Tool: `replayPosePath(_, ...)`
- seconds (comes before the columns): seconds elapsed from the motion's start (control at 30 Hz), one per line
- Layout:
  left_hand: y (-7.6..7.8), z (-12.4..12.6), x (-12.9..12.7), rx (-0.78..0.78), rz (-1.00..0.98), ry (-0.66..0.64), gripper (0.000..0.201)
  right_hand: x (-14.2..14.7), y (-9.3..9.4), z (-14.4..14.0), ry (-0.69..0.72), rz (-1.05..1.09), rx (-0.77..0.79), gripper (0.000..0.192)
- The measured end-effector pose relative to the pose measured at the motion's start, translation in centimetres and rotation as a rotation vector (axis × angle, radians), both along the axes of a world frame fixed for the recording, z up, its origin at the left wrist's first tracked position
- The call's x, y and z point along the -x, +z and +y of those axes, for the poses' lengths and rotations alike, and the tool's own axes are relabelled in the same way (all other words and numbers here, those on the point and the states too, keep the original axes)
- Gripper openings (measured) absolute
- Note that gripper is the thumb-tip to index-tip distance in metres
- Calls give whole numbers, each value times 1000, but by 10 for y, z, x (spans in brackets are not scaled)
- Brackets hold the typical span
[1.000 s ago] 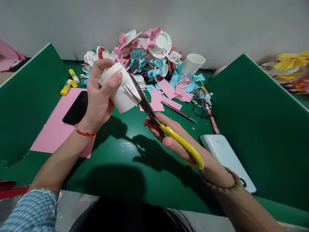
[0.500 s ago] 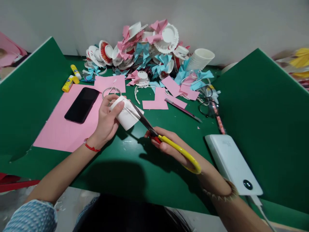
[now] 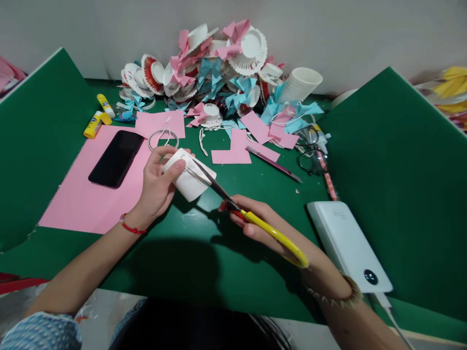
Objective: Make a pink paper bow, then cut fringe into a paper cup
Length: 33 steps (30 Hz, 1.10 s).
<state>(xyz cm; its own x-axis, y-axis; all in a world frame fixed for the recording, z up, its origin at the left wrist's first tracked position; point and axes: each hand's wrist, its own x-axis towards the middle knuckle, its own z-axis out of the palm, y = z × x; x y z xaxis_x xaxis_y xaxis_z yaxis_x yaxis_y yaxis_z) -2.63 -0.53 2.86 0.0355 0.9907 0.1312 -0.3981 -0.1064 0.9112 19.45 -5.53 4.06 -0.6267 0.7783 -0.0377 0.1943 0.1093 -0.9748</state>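
Above the green table [image 3: 270, 294], the white cup [image 3: 190, 187] hangs lower than a second ago, pinched in our left hand [image 3: 158, 182]; our right hand [image 3: 272, 217] grips scissors [image 3: 226, 195], blades parted at the cup: we judge cutting underway.

White paper cup [image 3: 191, 187] gripped by left hand [image 3: 157, 182]; scissors [image 3: 275, 236] held in right hand [image 3: 255, 221], blades set against the cup. Left of the cup, black phone [image 3: 116, 159] laid on pink sheet [image 3: 80, 204], yellow glue sticks [image 3: 93, 125] placed farther out. Paper crafts [image 3: 210, 75] heaped behind the cup, stacked cups [image 3: 299, 86] set behind and right. Purple cutter [image 3: 273, 164] laid right of the cup, white power bank [image 3: 346, 243] placed farther right.
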Motion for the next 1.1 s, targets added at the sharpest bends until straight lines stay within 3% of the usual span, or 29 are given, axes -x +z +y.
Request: replayPosePath(1.1, 5, -1, -1, -6, -40, 12, 37, 1, 5, -2, -7, -13, 2, 60)
